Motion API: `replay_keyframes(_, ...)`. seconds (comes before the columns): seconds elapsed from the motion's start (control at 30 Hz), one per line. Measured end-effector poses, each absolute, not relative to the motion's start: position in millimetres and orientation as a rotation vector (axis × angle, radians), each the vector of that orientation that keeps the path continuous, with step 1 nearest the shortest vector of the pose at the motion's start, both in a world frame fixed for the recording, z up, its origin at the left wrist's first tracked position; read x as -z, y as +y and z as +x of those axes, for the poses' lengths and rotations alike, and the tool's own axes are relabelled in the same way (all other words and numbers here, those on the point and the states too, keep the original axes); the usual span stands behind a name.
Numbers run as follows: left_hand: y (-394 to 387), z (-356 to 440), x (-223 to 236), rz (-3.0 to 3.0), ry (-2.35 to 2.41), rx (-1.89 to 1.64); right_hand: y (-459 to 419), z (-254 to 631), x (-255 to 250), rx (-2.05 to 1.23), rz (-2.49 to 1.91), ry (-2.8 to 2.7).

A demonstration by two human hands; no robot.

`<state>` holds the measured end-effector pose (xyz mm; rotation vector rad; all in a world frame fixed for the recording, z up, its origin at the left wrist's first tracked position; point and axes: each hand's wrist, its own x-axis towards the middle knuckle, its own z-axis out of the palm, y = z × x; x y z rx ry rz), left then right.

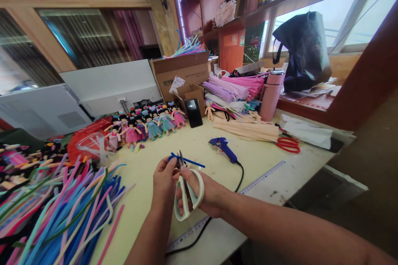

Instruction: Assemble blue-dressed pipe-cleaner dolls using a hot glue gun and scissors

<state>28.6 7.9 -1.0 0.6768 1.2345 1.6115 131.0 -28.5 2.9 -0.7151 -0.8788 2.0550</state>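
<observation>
Left hand (164, 174): grip pinching blue pipe cleaner (194, 162); right hand (207, 190): grip wrapped round white-handled scissors (183, 209) (blades against it), toward worktop (139, 192) front edge.

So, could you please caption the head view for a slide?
Left hand holding blue pipe cleaner, right hand gripping white-handled scissors.

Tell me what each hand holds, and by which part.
Right hand: white-handled scissors, by the handles. Left hand: blue pipe cleaner, near one end.

Small craft workshop: desk (194, 138) with dolls (154, 129) grouped left of centre, fuzzy stems (70, 215) heaped lower left, glue gun (228, 149), white-handled scissors (185, 203) mid-frame.
</observation>
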Motion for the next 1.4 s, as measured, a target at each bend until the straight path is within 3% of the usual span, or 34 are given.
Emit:
replay_keyframes(1.0,12.0,30.9,22.3,0.880,1.342,-1.569,-33.6,128.7,0.5,-1.963,-0.914,-0.755)
replay_keyframes(1.23,15.2,25.4,23.3,0.868,1.316,-1.614,-38.1,157.9,4.6,-1.967,-0.901,-1.067)
replay_keyframes(1.33,17.6,19.3,18.4,0.844,1.282,-1.655,-37.6,190.3,-0.9,-1.785,-1.048,-1.435)
replay_keyframes(1.4,17.8,17.1,14.8,0.829,1.251,-1.653,-37.7,216.2,-6.3,-1.439,-1.206,-1.731)
